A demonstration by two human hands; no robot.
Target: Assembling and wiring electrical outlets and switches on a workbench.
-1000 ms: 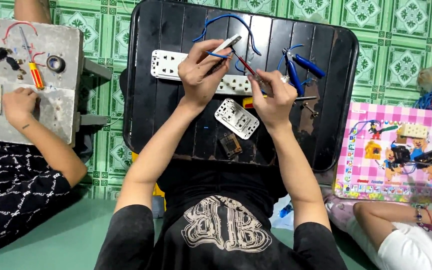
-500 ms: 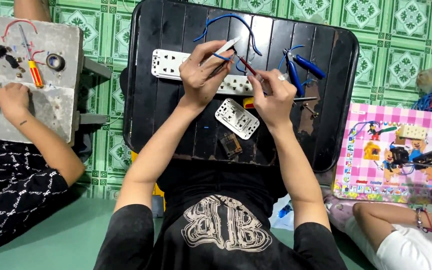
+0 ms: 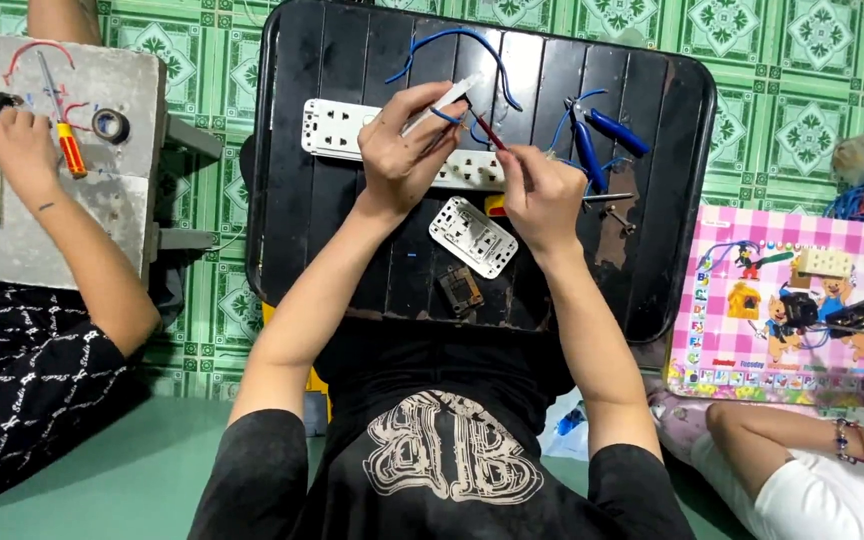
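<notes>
The left hand (image 3: 402, 150) was closed around a thin white tool (image 3: 442, 102) and a blue wire (image 3: 449, 118), and the right hand (image 3: 542, 195) was closed on a red-handled screwdriver (image 3: 490, 132). Both were held over the long white socket strip (image 3: 352, 130) on the far part of the black table (image 3: 652, 260). A white switch plate (image 3: 472, 237) lay nearer, blue pliers (image 3: 592, 150) to the right. The screwdriver could probably slip, as the wire was held only in the air.
</notes>
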